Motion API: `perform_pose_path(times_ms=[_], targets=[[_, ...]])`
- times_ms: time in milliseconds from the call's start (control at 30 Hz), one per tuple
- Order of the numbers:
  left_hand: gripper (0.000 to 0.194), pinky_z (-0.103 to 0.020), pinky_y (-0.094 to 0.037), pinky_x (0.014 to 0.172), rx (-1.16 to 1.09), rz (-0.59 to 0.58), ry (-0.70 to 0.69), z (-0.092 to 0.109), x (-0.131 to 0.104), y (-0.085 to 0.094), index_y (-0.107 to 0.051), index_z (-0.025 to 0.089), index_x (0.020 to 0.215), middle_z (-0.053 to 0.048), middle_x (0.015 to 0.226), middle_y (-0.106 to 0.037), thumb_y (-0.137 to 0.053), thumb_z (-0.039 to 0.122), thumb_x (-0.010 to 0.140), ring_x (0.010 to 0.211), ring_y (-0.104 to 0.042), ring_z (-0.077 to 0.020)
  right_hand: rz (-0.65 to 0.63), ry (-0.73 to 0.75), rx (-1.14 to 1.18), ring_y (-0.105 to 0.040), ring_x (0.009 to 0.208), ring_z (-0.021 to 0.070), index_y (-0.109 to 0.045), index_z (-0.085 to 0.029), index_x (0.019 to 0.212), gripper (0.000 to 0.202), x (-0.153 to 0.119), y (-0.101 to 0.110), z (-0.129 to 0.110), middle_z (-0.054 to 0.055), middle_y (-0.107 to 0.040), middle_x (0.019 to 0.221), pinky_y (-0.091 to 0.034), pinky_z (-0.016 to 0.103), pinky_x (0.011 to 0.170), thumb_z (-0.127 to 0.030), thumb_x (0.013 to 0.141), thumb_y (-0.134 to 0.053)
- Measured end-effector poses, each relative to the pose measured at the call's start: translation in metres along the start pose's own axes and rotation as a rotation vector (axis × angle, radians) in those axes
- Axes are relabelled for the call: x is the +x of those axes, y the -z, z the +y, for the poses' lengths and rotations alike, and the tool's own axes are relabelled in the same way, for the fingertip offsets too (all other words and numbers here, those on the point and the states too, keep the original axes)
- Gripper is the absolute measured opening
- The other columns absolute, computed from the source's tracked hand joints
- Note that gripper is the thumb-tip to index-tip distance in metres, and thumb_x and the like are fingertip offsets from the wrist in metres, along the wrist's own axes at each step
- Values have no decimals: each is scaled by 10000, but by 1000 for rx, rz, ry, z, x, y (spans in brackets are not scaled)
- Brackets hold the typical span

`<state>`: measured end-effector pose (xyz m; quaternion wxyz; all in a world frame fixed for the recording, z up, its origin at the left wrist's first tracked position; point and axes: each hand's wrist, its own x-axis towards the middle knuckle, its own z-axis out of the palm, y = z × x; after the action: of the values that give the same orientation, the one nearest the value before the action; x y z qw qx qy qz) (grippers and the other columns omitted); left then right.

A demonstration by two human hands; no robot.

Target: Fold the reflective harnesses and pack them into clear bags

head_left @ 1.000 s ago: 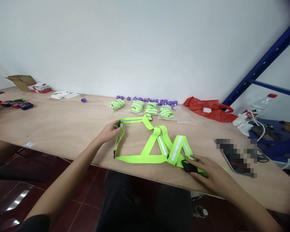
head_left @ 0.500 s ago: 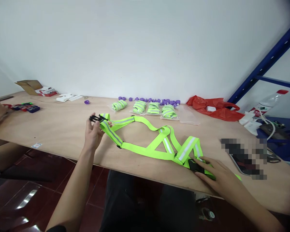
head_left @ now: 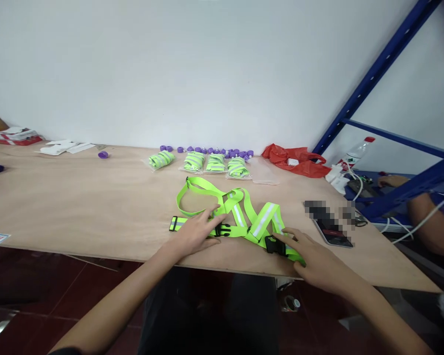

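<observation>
A neon-yellow reflective harness vest [head_left: 237, 215] with silvery stripes lies spread on the table in front of me. My left hand [head_left: 195, 234] is over its left-hand strap, thumb and fingers around the strap just behind the black pronged buckle half [head_left: 223, 230]. That buckle half rests over the harness, prongs pointing right. At the right end, my right hand [head_left: 314, 259] has its fingers and thumb about the other strap end, fingertips at the black buckle socket [head_left: 275, 245]. The two buckle halves are apart. Part of the strap is hidden beneath each hand.
Several bagged, folded vests [head_left: 215, 163] line the back, before small purple pieces [head_left: 240, 154]. A clear bag [head_left: 265, 171] and a red plastic bag [head_left: 298, 161] lie rightward. A phone [head_left: 333, 231] is near the right edge. Another person's arm [head_left: 429, 217] shows behind the blue frame [head_left: 377, 74].
My left hand has brought the pronged buckle half down and right, onto the harness near the socket. My right hand stays by the socket. The view has turned rightward.
</observation>
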<state>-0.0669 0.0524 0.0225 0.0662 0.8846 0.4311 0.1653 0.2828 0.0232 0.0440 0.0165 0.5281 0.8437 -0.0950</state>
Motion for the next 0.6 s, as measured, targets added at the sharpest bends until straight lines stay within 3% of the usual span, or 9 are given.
perform_pose_path(times_ms=[67, 167, 367, 600], targets=[[459, -405, -545, 852, -53, 75, 69, -5, -12, -6, -511, 226, 1284, -132, 1356, -514, -679, 374, 883, 1081, -631, -293, -2, 1, 14, -608, 1202, 277, -442, -328, 1488, 770, 0, 9, -2, 92, -454, 1505, -540, 412, 947, -84, 758, -468], [327, -423, -537, 861, -100, 122, 157, -9, -25, -11, -560, 201, 1102, -113, 1185, -617, -681, 408, 881, 1080, -621, -303, 21, 49, 23, -542, 1287, 305, -520, -301, 1433, 636, 7, 17, -5, 91, -469, 1497, -500, 452, 1007, -141, 820, -473], [391, -454, -492, 966, -157, 119, 153, -3, -28, -15, -584, 252, 1229, -91, 1261, -650, -685, 408, 885, 1178, -583, -307, -103, 63, 38, -544, 1268, 341, -579, -262, 1378, 566, 25, 18, -9, 94, -576, 1411, -469, 493, 1032, -246, 812, -602], [298, -420, -475, 968, -216, 150, 153, -9, -48, -12, -635, 255, 1172, -72, 1193, -686, -649, 392, 908, 1129, -599, -280, -45, 7, 74, -643, 1075, 301, -630, -254, 1253, 450, 21, 20, -7, 98, -656, 1214, -535, 413, 883, -260, 803, -620]])
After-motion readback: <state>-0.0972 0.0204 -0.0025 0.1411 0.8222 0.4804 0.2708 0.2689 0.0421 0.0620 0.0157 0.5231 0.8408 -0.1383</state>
